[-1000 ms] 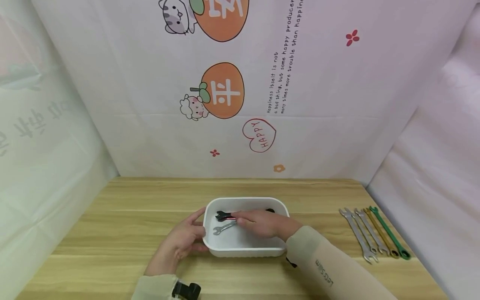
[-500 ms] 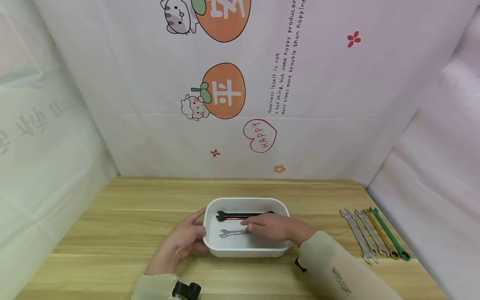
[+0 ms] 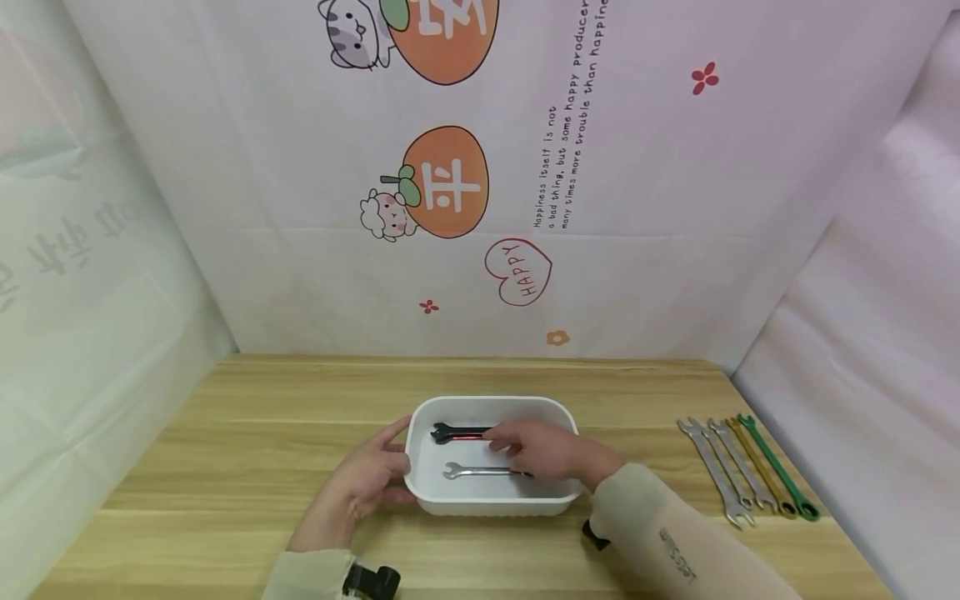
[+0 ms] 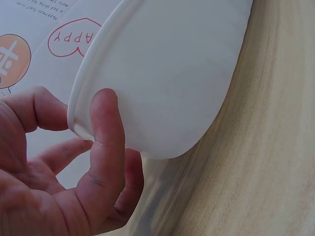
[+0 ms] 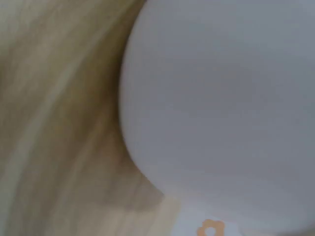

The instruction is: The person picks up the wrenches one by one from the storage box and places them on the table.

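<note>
A white plastic bin (image 3: 491, 505) stands on the wooden table, with my left hand (image 3: 367, 475) holding its left end. In the left wrist view, one finger meets the rim and others lie against the outer wall. My right hand (image 3: 543, 450) is inside the bin, its loosely bent fingertips overlapping the dark wrenches. A black wrench (image 3: 450, 431) and a red-edged one beside it lie along the far side. Nearer the front lies a silver wrench (image 3: 480, 471), its right end partly hidden by my right hand. The right wrist view shows mostly the bin's outer wall (image 5: 211, 108).
To the right, several wrenches lie side by side: silver ones (image 3: 710, 467), a gold one (image 3: 765, 467) and a green one (image 3: 780, 467). A printed white cloth (image 3: 637, 292) hangs behind the table (image 3: 262, 433), with more cloth at both sides.
The silver wrench has turned from slanted to lying lengthwise, a little nearer the front and right. My right hand has shifted off it toward the dark wrenches. My left hand stays on the bin.
</note>
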A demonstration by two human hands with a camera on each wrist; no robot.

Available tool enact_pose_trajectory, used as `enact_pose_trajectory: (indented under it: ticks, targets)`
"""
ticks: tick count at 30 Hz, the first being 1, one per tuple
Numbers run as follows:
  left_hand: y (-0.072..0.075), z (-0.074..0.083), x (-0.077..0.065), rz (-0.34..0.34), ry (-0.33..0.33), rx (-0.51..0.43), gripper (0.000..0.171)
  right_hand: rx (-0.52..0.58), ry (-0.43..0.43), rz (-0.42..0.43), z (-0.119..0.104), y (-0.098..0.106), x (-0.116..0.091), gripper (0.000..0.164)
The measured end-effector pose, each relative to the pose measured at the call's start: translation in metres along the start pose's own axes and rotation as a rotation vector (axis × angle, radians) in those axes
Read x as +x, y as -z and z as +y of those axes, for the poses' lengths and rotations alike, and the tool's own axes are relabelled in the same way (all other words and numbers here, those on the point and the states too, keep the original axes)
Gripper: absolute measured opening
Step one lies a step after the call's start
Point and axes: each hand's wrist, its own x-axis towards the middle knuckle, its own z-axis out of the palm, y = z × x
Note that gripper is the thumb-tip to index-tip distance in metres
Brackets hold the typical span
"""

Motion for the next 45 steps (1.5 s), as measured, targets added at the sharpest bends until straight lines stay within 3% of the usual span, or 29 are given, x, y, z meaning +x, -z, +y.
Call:
enact_pose_trajectory:
  ticks: [5,9,19,28,35,40,45]
  targets:
    - [0.0,0.0,-0.001,0.003,0.003,0.004,0.086,0.062,-0.033,-0.016,0.004,-0.007,0.004,0.068]
    - [-0.001,0.0,-0.001,0.008,0.002,0.005,0.086,0.071,-0.046,-0.008,0.009,-0.011,0.006,0.074]
    - [0.0,0.0,-0.002,0.004,0.0,-0.003,0.086,-0.104,0.046,0.016,0.013,-0.018,0.011,0.076]
    - [0.0,0.0,-0.002,0.003,0.002,-0.003,0.087,-0.14,0.104,0.012,0.013,-0.02,0.012,0.07]
    - [0.0,-0.001,0.001,0.004,0.002,0.004,0.088,-0.169,0.053,0.044,0.01,-0.019,0.011,0.071]
    - [0.0,-0.001,0.0,0.006,0.0,0.001,0.087,-0.132,0.043,0.086,0.012,-0.017,0.012,0.073]
    - [0.0,0.0,0.0,0.002,0.002,0.0,0.088,0.082,-0.003,0.17,0.011,-0.003,0.011,0.075]
